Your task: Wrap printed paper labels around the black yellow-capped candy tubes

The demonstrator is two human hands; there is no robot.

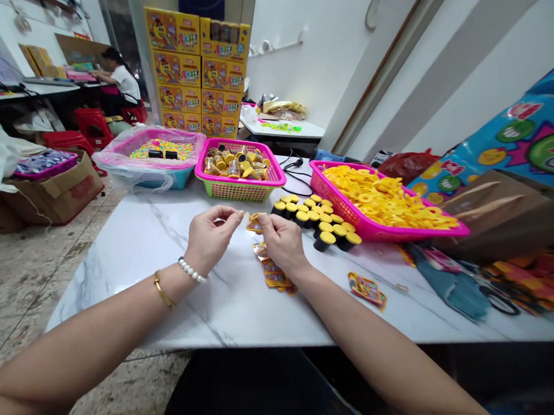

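Note:
Between my hands, above the white marble-patterned table, is a small orange printed packet (254,222). My right hand (281,241) pinches its right side between thumb and fingers. Just left of the packet, my left hand (212,231) is closed with thumb and forefinger together; what is in that pinch, if anything, is too small to make out. A fanned stack of similar printed packets (275,275) lies on the table below my right hand, partly covered by it. Beyond that hand stand several black cups with yellow lids (324,240) in a close group.
A pink basket of yellow plastic pieces (391,200) stands right, a pink-and-green basket of filled cups (238,189) ahead, a lined tub of colourful beads (179,178) left. More packets (366,289) lie right, near scissors (501,300). Stacked yellow boxes (178,68) and a seated person (124,83) are behind.

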